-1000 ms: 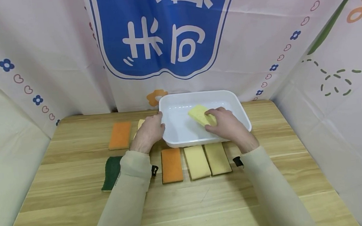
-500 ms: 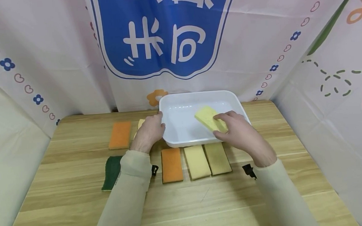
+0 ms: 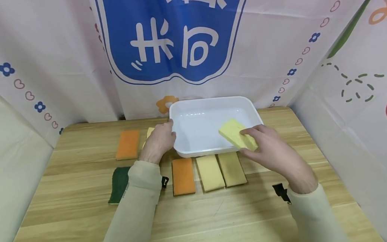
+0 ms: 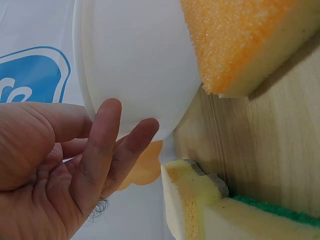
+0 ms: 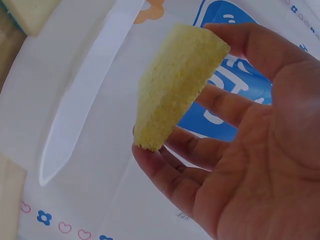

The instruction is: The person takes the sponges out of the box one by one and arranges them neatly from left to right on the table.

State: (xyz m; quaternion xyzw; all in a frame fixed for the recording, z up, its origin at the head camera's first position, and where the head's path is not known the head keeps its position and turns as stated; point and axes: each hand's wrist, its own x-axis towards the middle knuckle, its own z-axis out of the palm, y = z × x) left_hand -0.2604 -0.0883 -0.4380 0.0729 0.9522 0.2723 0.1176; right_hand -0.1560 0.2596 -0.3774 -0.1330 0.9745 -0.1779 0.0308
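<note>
My right hand (image 3: 271, 147) pinches a pale yellow sponge (image 3: 233, 132) between thumb and fingertips, tilted above the front right part of a white tray (image 3: 194, 132). In the right wrist view the sponge (image 5: 175, 85) shows its porous edge, with the thumb at one end and fingers at the other. At the tray's left rim, my left hand (image 3: 159, 140) grips the edge. The left wrist view shows two fingertips of this hand (image 4: 85, 155) against the outer wall of the tray (image 4: 140, 55), with another digit reaching behind the rim.
In front of the tray lie an orange sponge (image 3: 183, 176), a cream sponge (image 3: 210, 173) and an olive-yellow sponge (image 3: 232, 169). Further left are another orange sponge (image 3: 127, 144) and a dark green one (image 3: 118, 184), partly behind the sleeve. A printed curtain (image 3: 259, 56) hangs behind the table.
My right hand has moved right and toward me, carrying the yellow sponge from over the tray's middle to its front right edge. The left hand stays at the left rim.
</note>
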